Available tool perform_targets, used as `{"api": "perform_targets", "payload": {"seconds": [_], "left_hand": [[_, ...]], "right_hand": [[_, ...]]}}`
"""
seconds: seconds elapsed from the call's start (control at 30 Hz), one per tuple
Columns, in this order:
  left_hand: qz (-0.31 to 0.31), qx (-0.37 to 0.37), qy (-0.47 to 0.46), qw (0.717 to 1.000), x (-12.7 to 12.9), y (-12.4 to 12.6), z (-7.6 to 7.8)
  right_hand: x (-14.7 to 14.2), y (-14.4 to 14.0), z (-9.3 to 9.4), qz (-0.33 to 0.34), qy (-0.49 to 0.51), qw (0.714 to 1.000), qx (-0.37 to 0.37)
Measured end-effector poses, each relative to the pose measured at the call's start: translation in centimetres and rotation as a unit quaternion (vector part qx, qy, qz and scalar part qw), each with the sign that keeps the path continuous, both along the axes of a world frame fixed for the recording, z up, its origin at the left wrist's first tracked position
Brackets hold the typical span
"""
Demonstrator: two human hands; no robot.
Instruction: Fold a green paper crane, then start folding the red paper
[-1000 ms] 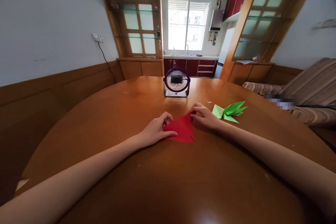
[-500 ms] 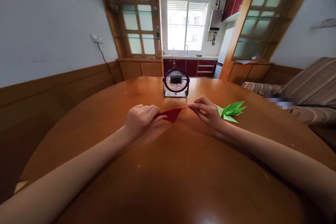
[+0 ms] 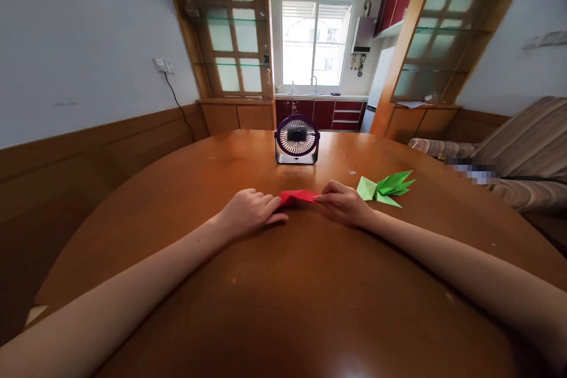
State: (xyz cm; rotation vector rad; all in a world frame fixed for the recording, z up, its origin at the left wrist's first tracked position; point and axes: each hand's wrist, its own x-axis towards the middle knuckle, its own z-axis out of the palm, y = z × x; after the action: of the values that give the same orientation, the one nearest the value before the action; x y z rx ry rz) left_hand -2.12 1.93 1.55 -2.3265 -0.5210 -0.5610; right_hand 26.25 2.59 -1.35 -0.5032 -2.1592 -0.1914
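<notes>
On the round wooden table (image 3: 283,283), in front of a small desk fan (image 3: 296,139) and left of a green origami piece (image 3: 385,188), the left hand (image 3: 248,212) and right hand (image 3: 343,202) each pinch one end of the folded red paper (image 3: 296,196), seemingly mid-fold; flattening the crease likely calls for firm downward fingertip pressure.

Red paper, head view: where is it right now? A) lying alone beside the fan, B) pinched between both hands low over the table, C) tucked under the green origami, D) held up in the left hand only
B: the red paper sits between the left hand and the right hand, each gripping one end just above the table; the fan and the green origami stand apart from it.
</notes>
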Motion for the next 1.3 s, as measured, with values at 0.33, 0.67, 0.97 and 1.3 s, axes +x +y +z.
{"api": "perform_targets", "payload": {"seconds": [0.33, 0.67, 0.97, 1.3], "left_hand": [[0.088, -0.124, -0.002, 0.988, -0.1, 0.1, -0.8], [0.112, -0.276, -0.064, 0.952, 0.3, -0.2, -0.7], [0.099, -0.301, -0.086, 0.945, -0.1, 0.3, -0.8], [0.093, -0.093, 0.011, 0.991, 0.8, 0.0, -1.3]], "right_hand": [[0.4, 0.0, 0.5, -0.001, 0.041, 0.994, -0.105], [0.2, -0.4, 0.6, 0.01, 0.019, 0.994, -0.106], [0.1, -0.6, 0.9, 0.001, 0.01, 0.988, -0.155], [-0.7, -0.3, 0.3, -0.084, 0.096, 0.958, -0.256]]}}
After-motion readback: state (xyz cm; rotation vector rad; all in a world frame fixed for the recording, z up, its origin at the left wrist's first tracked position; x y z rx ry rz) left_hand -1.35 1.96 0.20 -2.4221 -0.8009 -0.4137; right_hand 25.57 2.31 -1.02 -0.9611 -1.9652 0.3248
